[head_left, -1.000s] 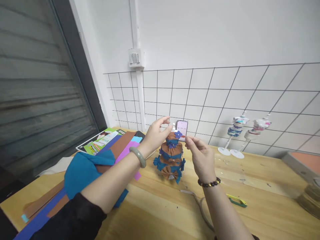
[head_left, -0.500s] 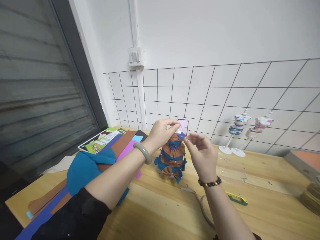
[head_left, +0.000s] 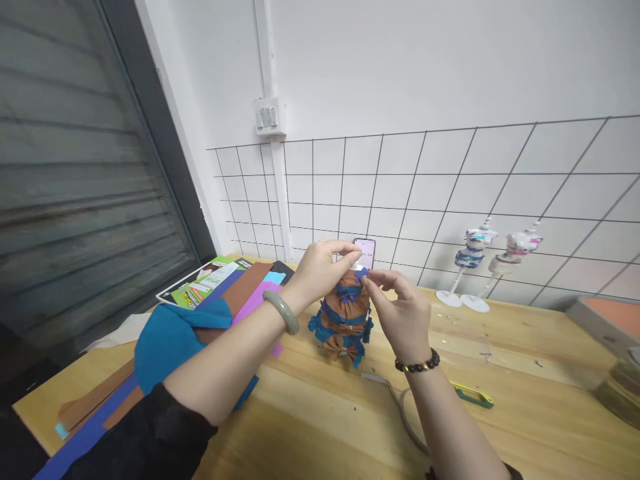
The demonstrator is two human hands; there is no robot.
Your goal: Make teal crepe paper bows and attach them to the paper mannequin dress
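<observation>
A small dress form in a tiered brown and blue crepe-paper dress (head_left: 347,310) stands upright on the table, with paper bows down its front. My left hand (head_left: 327,263) reaches to its white top, thumb and fingertips pinched together there; what lies between them is hidden. My right hand (head_left: 400,303) pinches a small violet-blue paper flower (head_left: 361,273) between thumb and forefinger, against the upper front of the dress. The flower covers part of the white top.
Crepe-paper sheets (head_left: 170,343) and a green booklet (head_left: 200,283) lie on the left. A phone (head_left: 367,248) stands behind the dress. A green-yellow cutter (head_left: 473,395), a cable (head_left: 405,413) and two white mini dress forms (head_left: 473,250) are on the right.
My right hand has moved slightly left and the flower now sits a little lower, held more between its fingertips. My left hand has stayed at the top of the form.
</observation>
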